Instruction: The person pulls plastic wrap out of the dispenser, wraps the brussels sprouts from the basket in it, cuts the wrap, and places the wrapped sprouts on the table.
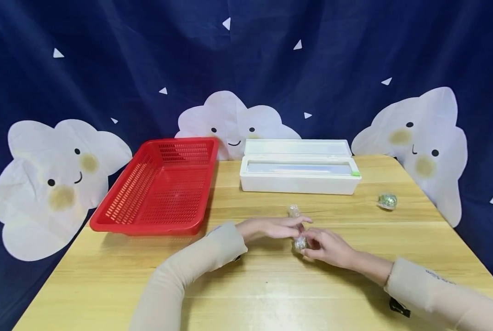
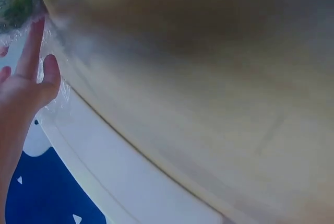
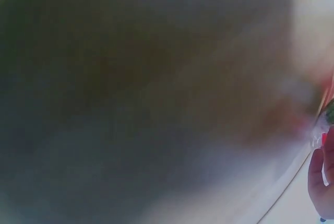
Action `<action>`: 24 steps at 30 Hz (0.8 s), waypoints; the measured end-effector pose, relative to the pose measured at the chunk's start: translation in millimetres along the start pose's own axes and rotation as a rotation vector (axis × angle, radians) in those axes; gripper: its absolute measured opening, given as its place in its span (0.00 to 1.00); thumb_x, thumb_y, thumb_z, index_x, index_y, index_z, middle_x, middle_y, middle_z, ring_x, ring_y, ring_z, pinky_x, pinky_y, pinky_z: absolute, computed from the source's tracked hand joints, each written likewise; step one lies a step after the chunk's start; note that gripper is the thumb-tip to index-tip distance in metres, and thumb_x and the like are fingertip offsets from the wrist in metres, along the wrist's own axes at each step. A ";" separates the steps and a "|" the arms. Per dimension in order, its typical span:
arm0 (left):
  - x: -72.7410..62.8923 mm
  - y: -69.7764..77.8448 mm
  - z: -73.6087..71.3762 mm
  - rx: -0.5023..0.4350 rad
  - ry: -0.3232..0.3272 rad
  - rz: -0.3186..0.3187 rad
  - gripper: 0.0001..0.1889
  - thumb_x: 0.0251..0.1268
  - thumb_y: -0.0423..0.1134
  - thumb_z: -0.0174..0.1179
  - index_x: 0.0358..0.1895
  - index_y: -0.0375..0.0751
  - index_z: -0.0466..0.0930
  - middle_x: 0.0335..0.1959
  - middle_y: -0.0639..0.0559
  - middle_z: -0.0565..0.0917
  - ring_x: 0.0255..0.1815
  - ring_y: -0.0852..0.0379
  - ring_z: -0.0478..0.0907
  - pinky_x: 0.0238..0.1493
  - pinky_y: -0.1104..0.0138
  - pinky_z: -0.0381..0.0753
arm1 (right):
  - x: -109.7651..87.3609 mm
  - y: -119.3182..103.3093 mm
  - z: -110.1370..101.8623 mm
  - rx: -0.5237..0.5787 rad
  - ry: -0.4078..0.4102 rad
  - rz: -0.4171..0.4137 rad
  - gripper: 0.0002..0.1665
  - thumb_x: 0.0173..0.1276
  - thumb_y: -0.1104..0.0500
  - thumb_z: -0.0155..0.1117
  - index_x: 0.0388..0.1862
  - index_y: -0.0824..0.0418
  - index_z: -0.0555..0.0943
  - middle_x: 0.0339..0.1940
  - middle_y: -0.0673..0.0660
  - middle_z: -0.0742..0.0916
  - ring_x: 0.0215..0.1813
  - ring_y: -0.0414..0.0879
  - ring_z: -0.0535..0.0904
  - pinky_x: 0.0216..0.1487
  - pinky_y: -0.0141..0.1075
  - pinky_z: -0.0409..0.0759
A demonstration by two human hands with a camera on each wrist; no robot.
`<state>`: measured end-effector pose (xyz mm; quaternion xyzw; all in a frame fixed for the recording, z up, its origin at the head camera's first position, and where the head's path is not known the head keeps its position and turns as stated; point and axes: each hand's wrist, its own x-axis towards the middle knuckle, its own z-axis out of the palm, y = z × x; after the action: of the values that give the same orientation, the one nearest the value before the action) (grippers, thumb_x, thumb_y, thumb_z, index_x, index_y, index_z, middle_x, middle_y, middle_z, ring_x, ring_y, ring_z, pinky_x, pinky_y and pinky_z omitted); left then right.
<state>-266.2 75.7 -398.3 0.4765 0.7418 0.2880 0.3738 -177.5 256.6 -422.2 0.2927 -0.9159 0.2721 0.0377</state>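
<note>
A small green round fruit or vegetable [image 2: 14, 7] in crinkled cling film lies between my hands, low over the middle of the table. My right hand [image 1: 329, 248] holds the wrapped bundle [image 1: 299, 243] between thumb and fingers. From the left, my left hand [image 1: 275, 227] reaches across it with fingers extended, the fingertips touching the film. A loose tail of cling film [image 1: 293, 210] sticks out beyond the fingers towards the back. In the right wrist view, the right hand [image 3: 321, 174] shows only at the edge, and most of that view is a dark blur.
A white cling film dispenser [image 1: 300, 185] with its lid raised and a green slider stands at the back. Left of it is a red plastic basket [image 1: 149, 230] with slotted walls. Another film-wrapped green piece [image 1: 388, 201] lies on the wooden table [image 1: 267, 299] at the right.
</note>
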 end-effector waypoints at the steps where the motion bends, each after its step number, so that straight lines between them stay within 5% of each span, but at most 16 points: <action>1: -0.9 -0.3 2.0 0.014 -0.002 0.036 0.31 0.66 0.40 0.44 0.71 0.43 0.46 0.59 0.45 0.68 0.58 0.58 0.67 0.60 0.64 0.64 | -1.5 -1.7 1.0 0.019 -0.003 0.005 0.08 0.54 0.59 0.67 0.32 0.58 0.78 0.20 0.40 0.71 0.22 0.30 0.61 0.21 0.25 0.66; 4: -3.7 -1.6 6.8 0.095 0.014 0.140 0.33 0.64 0.37 0.52 0.69 0.38 0.47 0.58 0.43 0.69 0.57 0.58 0.68 0.58 0.70 0.65 | -4.2 -5.7 2.6 0.072 -0.019 0.032 0.07 0.55 0.59 0.66 0.30 0.57 0.77 0.19 0.40 0.70 0.21 0.30 0.61 0.20 0.26 0.66; 8: -8.8 -2.1 10.4 0.268 0.114 0.212 0.35 0.60 0.37 0.58 0.68 0.37 0.53 0.59 0.42 0.68 0.59 0.55 0.67 0.59 0.67 0.65 | -5.4 -6.6 2.4 0.144 -0.030 0.073 0.07 0.57 0.60 0.65 0.34 0.60 0.79 0.18 0.40 0.71 0.20 0.29 0.62 0.20 0.26 0.66; 13: -17.7 1.3 12.5 0.518 0.265 0.218 0.32 0.60 0.47 0.58 0.67 0.44 0.59 0.64 0.45 0.66 0.63 0.52 0.65 0.60 0.59 0.66 | -3.7 -3.4 -0.5 0.241 -0.051 0.087 0.09 0.60 0.62 0.61 0.37 0.66 0.79 0.17 0.43 0.73 0.20 0.30 0.63 0.20 0.26 0.67; 19: -26.4 -1.5 16.6 0.533 0.305 0.267 0.28 0.58 0.42 0.60 0.63 0.45 0.65 0.62 0.51 0.70 0.64 0.56 0.64 0.66 0.57 0.55 | 0.0 -1.8 -6.6 0.408 -0.122 0.157 0.18 0.65 0.63 0.56 0.48 0.77 0.75 0.19 0.53 0.80 0.19 0.34 0.67 0.18 0.26 0.68; 24: -35.7 -1.5 20.5 0.651 0.341 0.218 0.25 0.62 0.44 0.56 0.63 0.46 0.67 0.61 0.52 0.71 0.62 0.56 0.66 0.65 0.58 0.58 | 3.9 0.4 -7.9 0.383 -0.137 0.226 0.16 0.68 0.60 0.53 0.44 0.72 0.78 0.19 0.53 0.78 0.19 0.34 0.66 0.20 0.28 0.69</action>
<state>-240.4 43.7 -400.9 0.5916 0.7910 0.1505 0.0412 -181.6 259.1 -414.8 0.2079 -0.8748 0.4231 -0.1117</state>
